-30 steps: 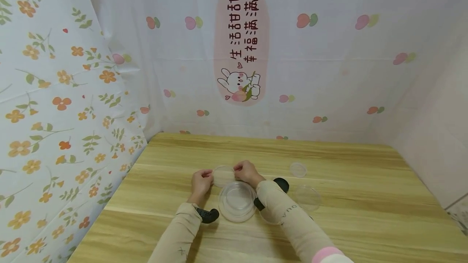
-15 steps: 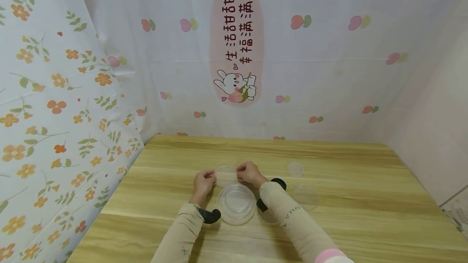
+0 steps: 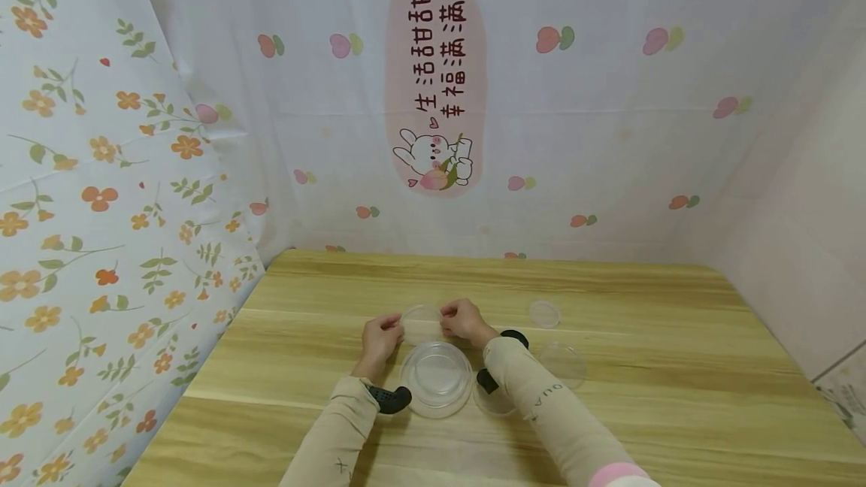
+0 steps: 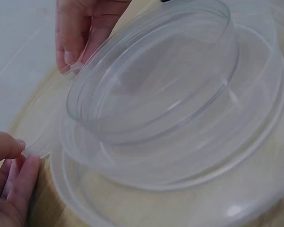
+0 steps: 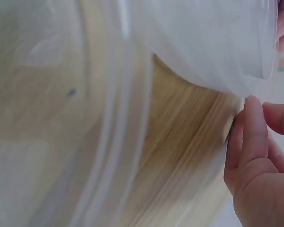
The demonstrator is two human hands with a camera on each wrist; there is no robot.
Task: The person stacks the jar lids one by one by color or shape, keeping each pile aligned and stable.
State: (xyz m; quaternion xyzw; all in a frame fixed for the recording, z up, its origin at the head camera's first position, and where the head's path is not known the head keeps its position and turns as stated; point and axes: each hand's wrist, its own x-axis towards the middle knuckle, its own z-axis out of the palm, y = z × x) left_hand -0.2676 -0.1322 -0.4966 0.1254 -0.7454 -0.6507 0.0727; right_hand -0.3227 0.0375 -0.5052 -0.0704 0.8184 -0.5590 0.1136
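Observation:
Beyond a nested stack, my two hands hold a clear round petri dish (image 3: 422, 324) between them. My left hand (image 3: 381, 340) pinches its left rim; in the left wrist view thumb and fingertips (image 4: 32, 163) meet at the edge. My right hand (image 3: 467, 322) pinches the right rim, thumb opposite fingers (image 5: 254, 127) in the right wrist view. The nested stack (image 3: 436, 379) of clear round dishes, smaller ones inside a larger one, stands nearer me between my forearms. It fills much of the left wrist view, where an upper dish (image 4: 151, 80) sits tilted to the camera.
Another clear dish (image 3: 495, 399) lies right of the stack, partly under my right forearm. Farther right are a clear round piece (image 3: 564, 365) and a smaller one (image 3: 544, 314). All rest on the wood-grain table (image 3: 325, 284), with printed cloth (image 3: 575, 119) hanging behind.
Both hands, still pinching the dish, have shifted slightly right relative to the stack. The head view has turned a little; the stack and the other dishes stay in place.

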